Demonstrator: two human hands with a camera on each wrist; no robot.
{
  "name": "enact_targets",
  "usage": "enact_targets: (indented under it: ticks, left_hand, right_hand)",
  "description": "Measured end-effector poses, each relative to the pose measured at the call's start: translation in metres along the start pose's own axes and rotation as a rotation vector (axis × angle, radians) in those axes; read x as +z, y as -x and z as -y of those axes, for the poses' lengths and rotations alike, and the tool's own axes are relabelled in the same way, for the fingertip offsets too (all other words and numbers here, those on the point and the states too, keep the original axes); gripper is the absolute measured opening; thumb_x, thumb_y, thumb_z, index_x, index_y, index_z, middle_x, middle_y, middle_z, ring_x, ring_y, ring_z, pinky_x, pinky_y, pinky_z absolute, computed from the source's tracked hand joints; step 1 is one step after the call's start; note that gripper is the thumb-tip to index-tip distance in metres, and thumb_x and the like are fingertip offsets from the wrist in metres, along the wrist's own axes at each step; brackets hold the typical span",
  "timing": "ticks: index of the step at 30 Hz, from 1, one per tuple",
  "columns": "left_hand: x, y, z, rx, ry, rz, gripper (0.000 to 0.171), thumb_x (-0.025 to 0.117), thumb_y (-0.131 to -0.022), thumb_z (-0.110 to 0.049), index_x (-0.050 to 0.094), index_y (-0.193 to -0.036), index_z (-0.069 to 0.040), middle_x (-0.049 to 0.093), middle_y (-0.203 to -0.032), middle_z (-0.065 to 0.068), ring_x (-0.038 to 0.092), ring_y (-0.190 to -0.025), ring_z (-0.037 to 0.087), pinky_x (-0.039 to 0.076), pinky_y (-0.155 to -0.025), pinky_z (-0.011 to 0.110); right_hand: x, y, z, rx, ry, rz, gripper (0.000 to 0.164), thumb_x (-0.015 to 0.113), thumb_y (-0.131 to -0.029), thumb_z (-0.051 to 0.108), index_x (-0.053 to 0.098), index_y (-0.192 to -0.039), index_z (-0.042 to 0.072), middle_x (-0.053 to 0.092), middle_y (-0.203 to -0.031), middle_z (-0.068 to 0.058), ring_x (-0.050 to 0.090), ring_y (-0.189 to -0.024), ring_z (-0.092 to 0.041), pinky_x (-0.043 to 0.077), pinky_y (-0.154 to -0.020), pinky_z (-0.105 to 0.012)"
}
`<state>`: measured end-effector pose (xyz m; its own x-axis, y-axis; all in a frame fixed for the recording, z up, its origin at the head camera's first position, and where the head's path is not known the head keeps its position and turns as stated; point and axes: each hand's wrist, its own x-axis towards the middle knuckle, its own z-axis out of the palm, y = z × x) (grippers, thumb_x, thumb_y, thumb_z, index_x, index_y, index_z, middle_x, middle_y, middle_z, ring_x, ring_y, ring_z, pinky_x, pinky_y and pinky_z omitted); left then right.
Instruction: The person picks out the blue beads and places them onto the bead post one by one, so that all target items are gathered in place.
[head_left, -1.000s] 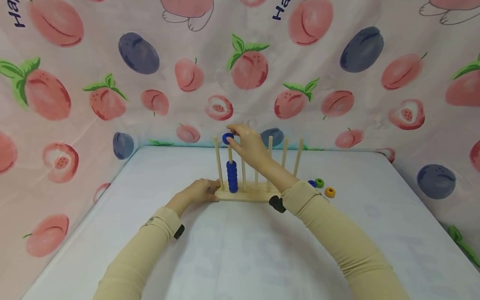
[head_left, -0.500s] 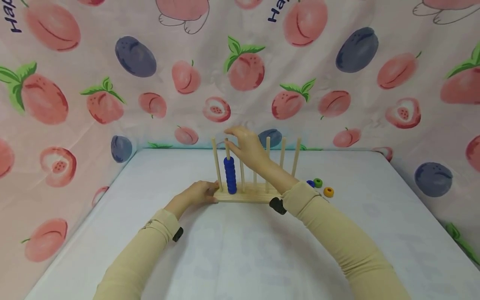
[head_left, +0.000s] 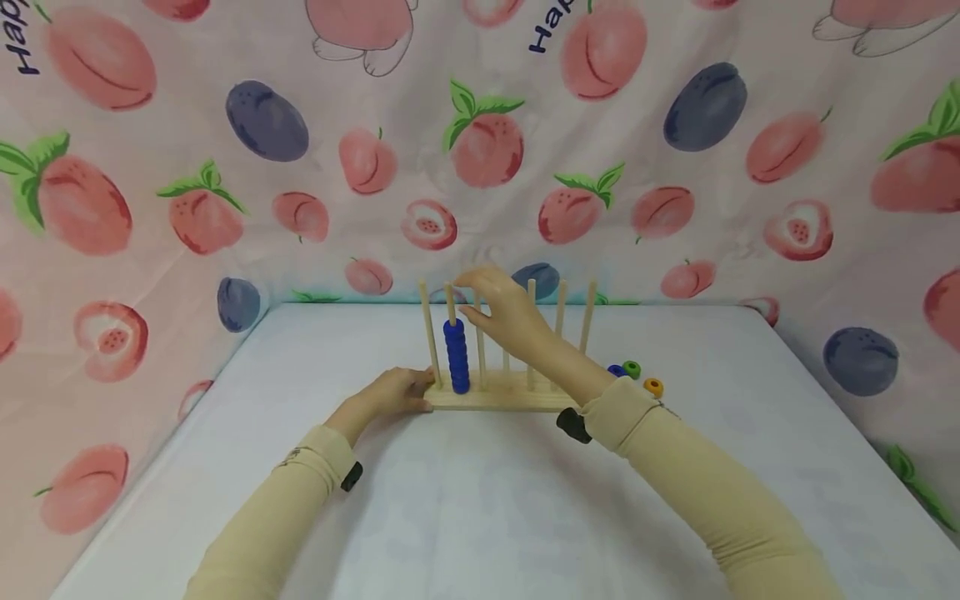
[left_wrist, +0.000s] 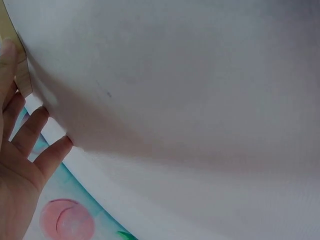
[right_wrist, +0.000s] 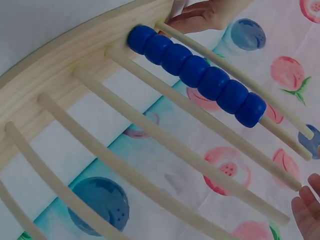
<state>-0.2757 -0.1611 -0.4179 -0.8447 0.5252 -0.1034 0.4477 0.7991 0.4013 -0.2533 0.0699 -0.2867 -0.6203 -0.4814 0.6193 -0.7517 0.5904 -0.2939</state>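
A wooden peg rack (head_left: 495, 401) with a row of upright pegs stands on the table. Its second peg from the left carries a stack of several blue beads (head_left: 456, 357), leaving bare wood above them, as the right wrist view (right_wrist: 212, 82) also shows. My left hand (head_left: 392, 390) holds the left end of the base, thumb in front and other fingers behind. My right hand (head_left: 510, 310) hovers beside the peg tops, thumb and fingers apart and no bead between them. Only its fingertips (right_wrist: 306, 210) enter the right wrist view.
Right of the rack lie loose beads: a blue bead (head_left: 617, 370), a green bead (head_left: 632, 368) and an orange bead (head_left: 654, 387). The right forearm partly covers the rack's right end. Behind the white table (head_left: 465, 500) hangs a fruit-print cloth (head_left: 315, 250).
A blue bead held by my right hand at the second peg's top has dropped onto the stack. That hand has let go and moved slightly right. My left hand stays on the base.
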Motion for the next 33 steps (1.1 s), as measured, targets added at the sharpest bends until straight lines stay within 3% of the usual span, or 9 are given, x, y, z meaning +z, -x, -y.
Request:
enact_targets:
  ticks: [6,11,16,24,33]
  left_hand:
    - [0.001,0.007,0.000,0.011,0.003,-0.021,0.054,0.072,-0.083,-0.023,0.056,-0.128,0.002,0.053,-0.132,0.023,0.050,-0.124,0.041,0.039,-0.106,0.051]
    - [-0.004,0.013,-0.001,0.022,-0.043,-0.021,0.054,0.069,-0.085,-0.024,0.053,-0.130,0.003,0.050,-0.135,0.022,0.049,-0.123,0.042,0.040,-0.105,0.052]
    - [-0.006,0.016,-0.002,0.030,-0.067,-0.005,0.055,0.066,-0.088,-0.023,0.048,-0.133,0.003,0.045,-0.139,0.021,0.047,-0.125,0.043,0.039,-0.105,0.052]
    - [0.002,0.015,-0.006,0.025,-0.057,0.042,0.055,0.058,-0.093,-0.022,0.041,-0.139,0.003,0.036,-0.145,0.021,0.045,-0.126,0.044,0.038,-0.106,0.053]
    - [0.003,0.010,-0.011,0.031,-0.054,0.038,0.056,0.057,-0.094,-0.022,0.038,-0.140,0.002,0.033,-0.147,0.020,0.043,-0.127,0.044,0.036,-0.108,0.052]
  right_hand:
    - [-0.002,0.017,-0.003,-0.055,-0.005,-0.029,0.030,0.069,-0.085,0.007,0.063,-0.114,0.000,0.064,-0.117,-0.015,0.057,-0.115,-0.030,0.050,-0.098,-0.040]
    - [-0.006,0.031,-0.010,-0.032,-0.055,-0.021,0.034,0.071,-0.083,0.009,0.063,-0.116,0.001,0.066,-0.116,-0.014,0.059,-0.114,-0.031,0.049,-0.098,-0.043]
    - [-0.011,0.047,-0.023,-0.019,-0.101,0.011,0.036,0.073,-0.081,0.011,0.064,-0.114,-0.001,0.067,-0.113,-0.014,0.062,-0.109,-0.028,0.053,-0.093,-0.040]
    - [-0.019,0.082,-0.054,0.016,-0.136,0.137,0.034,0.075,-0.079,0.007,0.065,-0.111,-0.001,0.069,-0.108,-0.013,0.063,-0.095,-0.025,0.055,-0.083,-0.039]
    - [-0.037,0.112,-0.078,0.065,-0.121,0.207,0.030,0.074,-0.077,0.002,0.066,-0.106,-0.002,0.070,-0.103,-0.015,0.062,-0.088,-0.026,0.055,-0.077,-0.041]
